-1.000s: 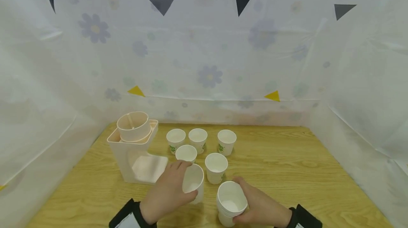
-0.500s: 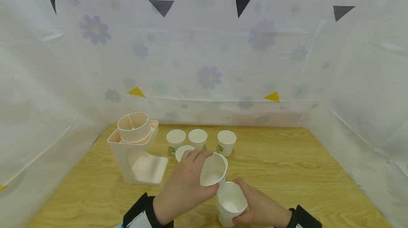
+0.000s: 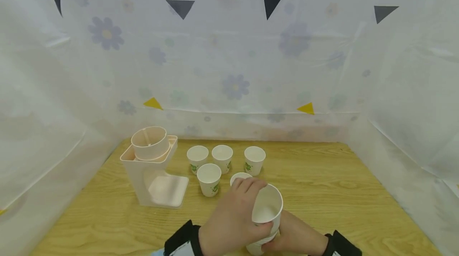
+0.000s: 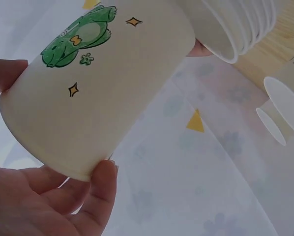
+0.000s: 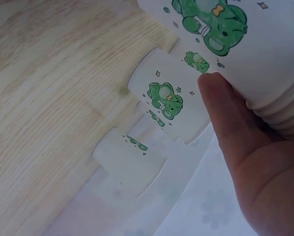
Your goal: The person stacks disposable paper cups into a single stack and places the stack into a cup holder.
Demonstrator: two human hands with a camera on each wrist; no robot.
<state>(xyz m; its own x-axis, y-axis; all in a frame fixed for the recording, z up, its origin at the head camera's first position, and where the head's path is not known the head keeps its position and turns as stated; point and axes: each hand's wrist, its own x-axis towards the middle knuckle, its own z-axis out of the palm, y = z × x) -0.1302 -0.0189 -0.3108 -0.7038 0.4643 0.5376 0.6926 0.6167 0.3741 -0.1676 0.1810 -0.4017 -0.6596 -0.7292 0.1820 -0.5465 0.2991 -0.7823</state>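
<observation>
My left hand [image 3: 233, 220] pinches a white paper cup [image 3: 269, 208] near its rim. In the left wrist view that cup [image 4: 102, 98] shows a green bear print, and its base is at the mouth of a cup stack [image 4: 245, 29]. My right hand [image 3: 299, 232] grips this stack of nested paper cups [image 3: 255, 249], low at the front of the table. Several ridged rims of the stack [image 5: 279, 115] show in the right wrist view. From the head camera, the left hand and its cup hide most of the stack. Part of another paper cup [image 3: 241, 176] shows just behind the left hand.
Several single paper cups stand upright further back, among them a front-left cup [image 3: 209, 182] and a back-right cup [image 3: 255, 162]. A cream appliance [image 3: 134, 178] with a round cup-like top [image 3: 152, 150] stands at the left. White sheeting [image 3: 229, 57] encloses the wooden table [image 3: 322, 184].
My left hand has lifted a cup from the table and carried it right, over the stack in the right hand. The right hand has kept its place.
</observation>
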